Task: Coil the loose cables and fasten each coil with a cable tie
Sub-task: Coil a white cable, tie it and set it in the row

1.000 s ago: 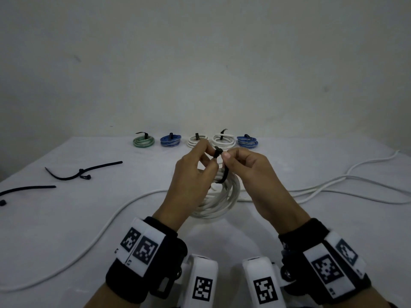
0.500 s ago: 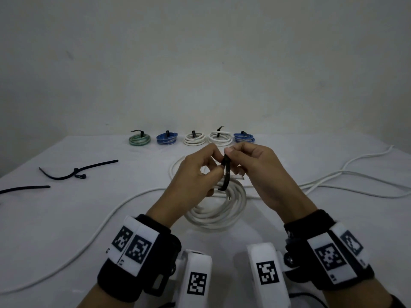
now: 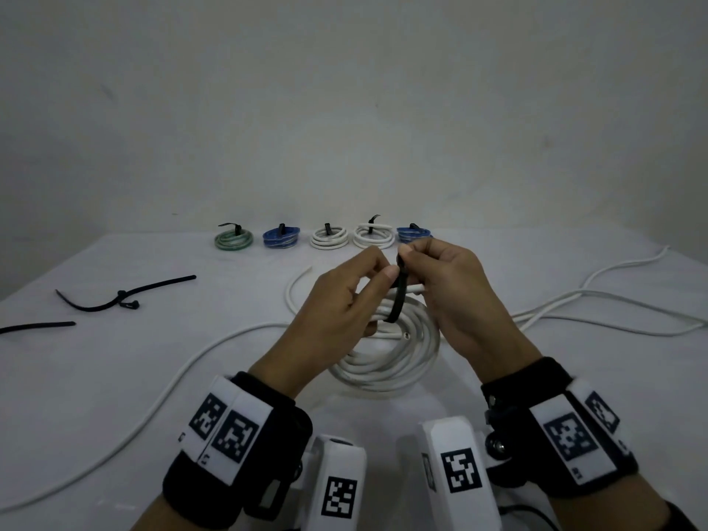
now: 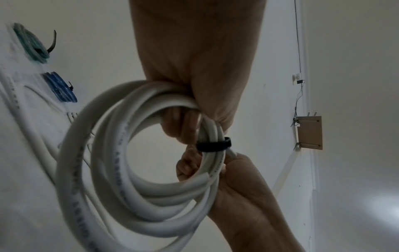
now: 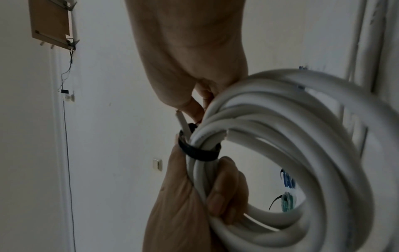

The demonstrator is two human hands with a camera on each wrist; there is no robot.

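A white table is filling the lower half of the head view, with a plain wall standing behind it. Long loose white cables are lying across the table: one is curving from the left foreground toward the centre, and several are trailing off to the right edge.

Above the table's centre, a white cable coil is hanging from both hands, its lower loops near the tabletop; whether they touch it cannot be told. The left hand is grasping the coil's upper strands, fingers curled round them, as the left wrist view shows. The right hand is also curling its fingers round the strands just beside the left, while pinching the upper end of a black cable tie. The tie is wrapping as a band round the bundled strands between the two hands.

Along the table's far edge a row of five tied coils is sitting: a green coil, a blue coil, two white coils, and a second blue coil, partly hidden behind the right hand.

At left, spare black cable ties are lying flat on the table.
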